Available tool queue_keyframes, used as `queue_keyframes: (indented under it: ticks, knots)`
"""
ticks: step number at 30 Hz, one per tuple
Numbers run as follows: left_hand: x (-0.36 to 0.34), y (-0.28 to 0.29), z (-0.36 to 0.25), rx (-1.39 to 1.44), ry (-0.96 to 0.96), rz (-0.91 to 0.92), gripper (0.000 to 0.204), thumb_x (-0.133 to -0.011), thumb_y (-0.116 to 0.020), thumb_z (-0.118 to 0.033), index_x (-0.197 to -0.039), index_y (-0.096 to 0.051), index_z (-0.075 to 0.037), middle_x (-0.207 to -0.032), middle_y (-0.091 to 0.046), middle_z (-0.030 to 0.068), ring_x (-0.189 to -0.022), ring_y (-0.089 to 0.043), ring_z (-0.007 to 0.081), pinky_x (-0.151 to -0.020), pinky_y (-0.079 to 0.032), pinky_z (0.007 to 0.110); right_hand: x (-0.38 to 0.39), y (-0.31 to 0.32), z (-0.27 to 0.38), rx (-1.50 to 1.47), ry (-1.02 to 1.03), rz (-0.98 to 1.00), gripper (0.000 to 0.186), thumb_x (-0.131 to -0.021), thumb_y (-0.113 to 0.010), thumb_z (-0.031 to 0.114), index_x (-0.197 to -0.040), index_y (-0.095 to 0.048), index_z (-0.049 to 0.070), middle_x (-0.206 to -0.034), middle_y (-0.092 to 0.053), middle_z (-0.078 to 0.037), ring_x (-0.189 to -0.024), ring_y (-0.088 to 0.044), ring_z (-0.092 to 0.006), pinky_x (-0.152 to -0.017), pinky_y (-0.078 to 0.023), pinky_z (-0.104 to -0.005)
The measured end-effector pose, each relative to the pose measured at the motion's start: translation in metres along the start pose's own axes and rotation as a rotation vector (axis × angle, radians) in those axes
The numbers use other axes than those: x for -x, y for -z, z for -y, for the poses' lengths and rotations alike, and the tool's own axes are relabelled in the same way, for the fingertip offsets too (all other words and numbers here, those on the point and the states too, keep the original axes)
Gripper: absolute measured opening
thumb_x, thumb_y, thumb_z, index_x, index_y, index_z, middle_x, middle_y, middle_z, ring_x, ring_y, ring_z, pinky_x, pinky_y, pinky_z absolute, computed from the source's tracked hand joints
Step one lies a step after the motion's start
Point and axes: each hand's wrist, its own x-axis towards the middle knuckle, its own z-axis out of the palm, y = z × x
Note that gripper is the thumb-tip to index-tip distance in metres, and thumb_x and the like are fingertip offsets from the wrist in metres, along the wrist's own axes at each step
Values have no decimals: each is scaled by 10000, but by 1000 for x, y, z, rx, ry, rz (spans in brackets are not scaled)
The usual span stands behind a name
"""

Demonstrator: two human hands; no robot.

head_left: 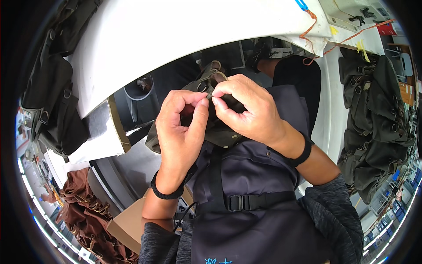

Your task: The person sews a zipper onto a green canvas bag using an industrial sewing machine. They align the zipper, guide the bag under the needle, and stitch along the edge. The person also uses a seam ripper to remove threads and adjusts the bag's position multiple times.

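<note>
A dark olive fabric bag (222, 138) with metal rings and brown trim lies across my lap. My left hand (178, 123) is closed in a pinch, thumb against forefinger, on a small dark bit of the bag. From the other side my right hand (255, 112) pinches the same small bit, its fingertips almost meeting those of the left. Whether that bit is a strap end or a fabric edge is too small to tell. Just beyond the fingers, a pale metal ring (216, 65) stands up from the bag. Both hands hide part of the bag.
A white tabletop (176, 26) curves in front of me. Dark olive bags hang at left (55, 97) and right (373, 119). Brown bags (88, 215) and a cardboard box (127, 222) sit lower left. An orange cord (310, 31) dangles over the table's far right edge.
</note>
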Motion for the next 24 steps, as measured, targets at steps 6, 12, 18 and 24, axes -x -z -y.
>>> queue_keyframes:
  ticks: [6, 12, 18, 24]
  knots:
    - [-1, -2, 0, -30, -64, 2, 114, -937, -733, 35, -1042, -734, -10, -967, -676, 58, -823, -639, 112, -727, -533, 256, 0, -3, 0, 7, -8, -11, 248, -782, -770, -83, -972, -657, 29, -878, -664, -100, -772, -655, -261, -689, -531, -351]
    - [-2, 0, 2, -49, -60, 12, 103, -946, -729, 26, -1042, -732, -10, -969, -678, 63, -834, -646, 117, -737, -535, 258, 3, -6, -3, -22, -31, -41, 247, -795, -772, -39, -994, -655, 47, -899, -672, -99, -772, -653, -297, -690, -536, -386]
    - [-3, -1, 4, -3, -18, 3, 81, -966, -715, 11, -1045, -730, -3, -971, -670, 62, -833, -642, 111, -749, -528, 253, 5, 1, -5, -7, -21, 31, 297, -840, -816, -38, -1126, -748, 10, -952, -690, -109, -789, -666, -249, -701, -549, -340]
    - [-3, 0, 8, -3, 41, 27, 69, -982, -708, -1, -1048, -728, 0, -963, -657, 48, -820, -616, 97, -745, -512, 248, 10, -2, -11, 226, 113, 68, 236, -903, -789, -12, -1136, -756, 7, -1007, -704, -117, -836, -685, -235, -726, -564, -342]
